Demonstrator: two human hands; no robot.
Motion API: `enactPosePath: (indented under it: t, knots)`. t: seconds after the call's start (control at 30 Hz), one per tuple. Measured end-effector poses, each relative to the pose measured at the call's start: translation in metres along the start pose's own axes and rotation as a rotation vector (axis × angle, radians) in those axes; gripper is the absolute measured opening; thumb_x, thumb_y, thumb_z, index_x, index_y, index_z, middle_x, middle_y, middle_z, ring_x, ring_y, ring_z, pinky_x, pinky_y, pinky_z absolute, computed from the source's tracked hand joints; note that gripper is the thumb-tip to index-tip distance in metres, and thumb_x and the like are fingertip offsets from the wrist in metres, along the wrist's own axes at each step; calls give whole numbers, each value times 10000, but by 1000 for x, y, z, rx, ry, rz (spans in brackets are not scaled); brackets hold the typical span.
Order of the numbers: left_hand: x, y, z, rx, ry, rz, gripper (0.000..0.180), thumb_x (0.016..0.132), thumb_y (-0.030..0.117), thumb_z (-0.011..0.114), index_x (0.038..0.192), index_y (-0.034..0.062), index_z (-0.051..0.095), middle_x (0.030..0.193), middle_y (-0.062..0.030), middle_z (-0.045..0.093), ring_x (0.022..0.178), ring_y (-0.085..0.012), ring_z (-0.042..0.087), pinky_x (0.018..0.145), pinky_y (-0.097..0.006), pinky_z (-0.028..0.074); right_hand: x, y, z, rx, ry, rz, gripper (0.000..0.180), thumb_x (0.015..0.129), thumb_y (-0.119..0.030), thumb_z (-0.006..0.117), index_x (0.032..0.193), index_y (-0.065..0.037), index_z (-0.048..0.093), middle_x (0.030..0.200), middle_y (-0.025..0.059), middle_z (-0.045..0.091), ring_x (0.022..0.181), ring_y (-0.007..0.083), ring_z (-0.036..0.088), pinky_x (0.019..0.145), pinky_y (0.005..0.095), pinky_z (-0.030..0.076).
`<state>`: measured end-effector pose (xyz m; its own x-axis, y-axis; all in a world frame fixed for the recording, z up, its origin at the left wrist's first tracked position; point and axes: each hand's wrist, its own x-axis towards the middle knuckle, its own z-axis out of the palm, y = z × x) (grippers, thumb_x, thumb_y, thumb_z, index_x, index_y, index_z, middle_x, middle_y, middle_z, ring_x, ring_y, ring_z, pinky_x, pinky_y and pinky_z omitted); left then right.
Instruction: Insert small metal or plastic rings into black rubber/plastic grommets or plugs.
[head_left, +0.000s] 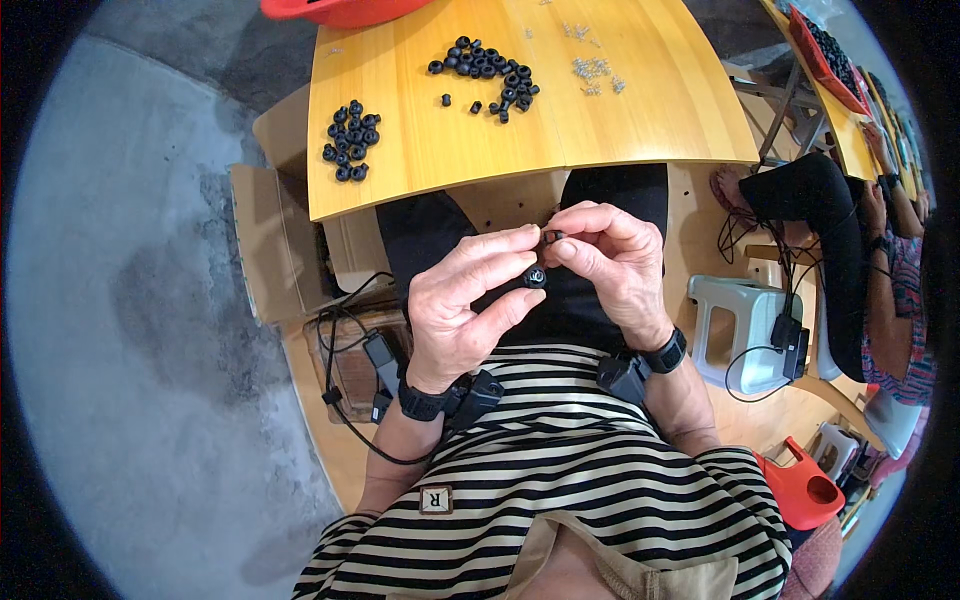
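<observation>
Above my lap, just short of the table's near edge, both hands are close together. My left hand (pixel 455 310) pinches a small round black plastic part (pixel 535 277) between thumb and fingers; a pale ring shows in its end. Thumb and forefinger of my right hand (pixel 622 262) close on a smaller dark piece (pixel 552 237), right beside the left fingertips. Whether the two pieces are joined, I cannot tell. On the wooden table (pixel 640 110) lie a large group of similar black parts (pixel 485 66) and a smaller group (pixel 350 140) at its left edge.
Small clear or silvery bits (pixel 592 70) lie in piles on the table's right half. A red basin (pixel 345 10) stands at the far edge. An open cardboard box (pixel 275 240) is at the left, a pale plastic stool (pixel 745 335) at the right. Another person (pixel 890 260) sits far right.
</observation>
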<state>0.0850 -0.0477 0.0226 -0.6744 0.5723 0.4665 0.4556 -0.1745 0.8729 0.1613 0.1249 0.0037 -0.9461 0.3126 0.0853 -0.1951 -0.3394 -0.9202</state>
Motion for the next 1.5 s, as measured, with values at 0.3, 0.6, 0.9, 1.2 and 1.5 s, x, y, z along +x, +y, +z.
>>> enactPosePath:
  t: [0.3, 0.6, 0.9, 1.2, 1.5]
  knots:
    - [-6, -1, 0, -124, 39, -122, 356, 738, -110, 755, 1084, -46, 702, 930, -126, 685, 819, -177, 638, 693, -240, 488, -8, -14, 5, -41, -61, -49, 183, 834, 40, 725, 1015, 15, 715, 991, 119, 711, 867, 157, 674, 805, 275, 549]
    - [-4, -3, 0, -84, 40, -96, 348, 748, -89, 766, 1084, -26, 700, 901, -117, 693, 789, -169, 655, 698, -254, 521, -8, -15, 4, -185, -73, -102, 171, 822, -3, 756, 992, -1, 738, 953, 117, 735, 864, 148, 691, 770, 256, 549]
    - [-1, 3, 0, -19, 33, -101, 340, 727, -113, 755, 1056, -46, 706, 875, -111, 684, 766, -170, 634, 670, -256, 496, -7, -14, 5, -227, -58, -127, 167, 812, -15, 765, 977, -11, 747, 926, 107, 738, 833, 144, 694, 738, 254, 547]
    - [3, 8, 0, 125, 20, -90, 307, 729, -87, 766, 1026, -27, 715, 837, -101, 684, 731, -157, 640, 646, -260, 506, -4, -19, 4, -436, -74, -214, 159, 797, -40, 774, 954, -28, 751, 886, 105, 737, 792, 157, 701, 709, 263, 547]
    - [4, 10, -1, 223, -1, -62, 314, 710, -61, 788, 1013, -11, 722, 834, -96, 684, 709, -159, 641, 638, -261, 511, -4, -22, 5, -556, -104, -255, 166, 800, -60, 771, 961, -33, 738, 868, 110, 732, 782, 184, 710, 704, 279, 554]
